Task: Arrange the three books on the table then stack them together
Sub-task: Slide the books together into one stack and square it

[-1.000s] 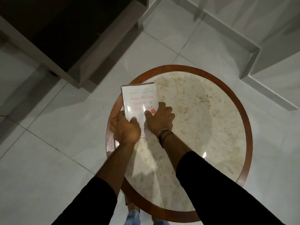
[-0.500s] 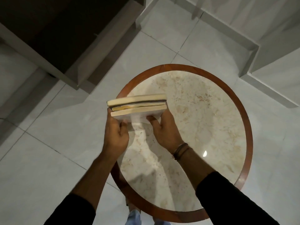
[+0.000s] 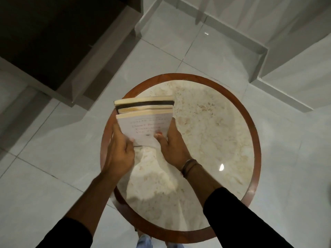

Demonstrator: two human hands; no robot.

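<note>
Both hands, left hand (image 3: pixel 120 154) and right hand (image 3: pixel 172 145), are gripping three stacked paperbacks (image 3: pixel 145 115), white red-lettered cover facing up, tilted above the round marble table (image 3: pixel 206 140).

Pale glossy floor tiles (image 3: pixel 206 51) are reflecting a small ceiling light, grout lines crossing diagonally. A dark cabinet (image 3: pixel 53 36) (its base pale grey) is standing at upper left, while a white stepped plinth (image 3: pixel 279 90) is running along the right.

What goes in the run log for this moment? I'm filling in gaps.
stage: lifting stack | books: three, tilted, off table | left hand: gripping left edge | right hand: gripping right edge
</note>
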